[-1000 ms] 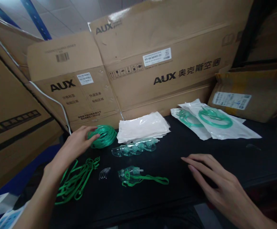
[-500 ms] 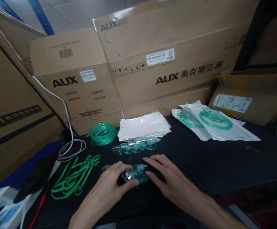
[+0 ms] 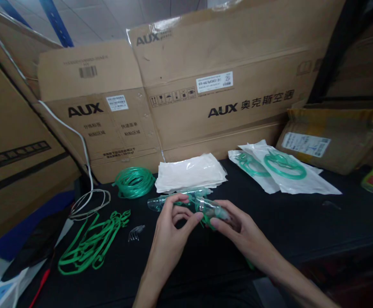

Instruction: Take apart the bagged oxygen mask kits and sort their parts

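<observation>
My right hand (image 3: 242, 226) holds a clear green oxygen mask (image 3: 210, 208) just above the black table, its fingers wrapped round the mask's right end. At the other end, my left hand (image 3: 173, 224) has its thumb and curled fingers on the mask's edge; its exact grip is partly hidden. A green strap hangs below the mask, near the left thumb. Directly behind lies a row of nested clear masks (image 3: 156, 203), partly covered by my left fingers. Several thin, shiny strips (image 3: 136, 233) lie left of my left hand, beside a bundle of green elastic straps (image 3: 93, 246).
A coil of green tubing (image 3: 134, 182) and a stack of white pouches (image 3: 191, 173) stand at the back. Pouches with green tubing (image 3: 284, 169) lie back right, before a taped carton (image 3: 330, 139). Large cardboard (image 3: 186, 124) walls the back. A white cable (image 3: 85, 147) hangs left.
The mask has been lifted off the table and turned, moving right and up between both hands. My right hand now grips it. The thin strips have come into view.
</observation>
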`<state>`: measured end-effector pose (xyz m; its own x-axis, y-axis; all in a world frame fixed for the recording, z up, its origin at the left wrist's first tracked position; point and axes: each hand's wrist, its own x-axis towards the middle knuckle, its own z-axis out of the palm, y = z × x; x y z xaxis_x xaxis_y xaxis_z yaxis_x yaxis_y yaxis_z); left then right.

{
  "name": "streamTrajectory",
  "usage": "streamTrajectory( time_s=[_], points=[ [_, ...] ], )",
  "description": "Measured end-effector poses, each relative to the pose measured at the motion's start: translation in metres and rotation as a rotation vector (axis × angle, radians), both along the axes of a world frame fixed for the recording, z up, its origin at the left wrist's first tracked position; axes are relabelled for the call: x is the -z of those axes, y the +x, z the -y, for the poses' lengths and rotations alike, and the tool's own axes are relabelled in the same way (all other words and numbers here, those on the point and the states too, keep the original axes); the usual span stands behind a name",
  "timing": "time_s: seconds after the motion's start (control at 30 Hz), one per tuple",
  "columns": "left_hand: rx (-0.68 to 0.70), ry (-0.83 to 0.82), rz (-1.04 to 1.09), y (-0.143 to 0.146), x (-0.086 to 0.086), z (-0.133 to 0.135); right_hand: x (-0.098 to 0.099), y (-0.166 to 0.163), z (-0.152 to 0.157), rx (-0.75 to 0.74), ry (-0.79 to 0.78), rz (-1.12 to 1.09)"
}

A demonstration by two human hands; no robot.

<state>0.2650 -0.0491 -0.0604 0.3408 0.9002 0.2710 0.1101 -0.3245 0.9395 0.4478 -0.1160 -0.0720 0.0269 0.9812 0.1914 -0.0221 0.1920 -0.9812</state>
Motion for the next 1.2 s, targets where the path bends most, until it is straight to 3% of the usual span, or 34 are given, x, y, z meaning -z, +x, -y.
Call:
streamTrajectory(
  time_s=[0.3,0.63,1.0,1.2],
  points=[
    [0.187,0.176,-0.227,-0.005,-0.010,0.008,0.008,-0.001,0.000,-0.014,-0.019,-0.039],
    [0.285,-0.006,-0.206,-0.003,-0.001,0.013,0.002,-0.003,0.002,-0.011,-0.034,-0.007],
    [0.266,0.089,-0.327,-0.001,-0.005,0.010,-0.003,0.000,0.003,0.069,-0.066,-0.053],
    [0.209,0.186,-0.356,-0.003,-0.003,0.008,0.004,0.001,0.003,-0.075,-0.049,-0.157]
  ],
)
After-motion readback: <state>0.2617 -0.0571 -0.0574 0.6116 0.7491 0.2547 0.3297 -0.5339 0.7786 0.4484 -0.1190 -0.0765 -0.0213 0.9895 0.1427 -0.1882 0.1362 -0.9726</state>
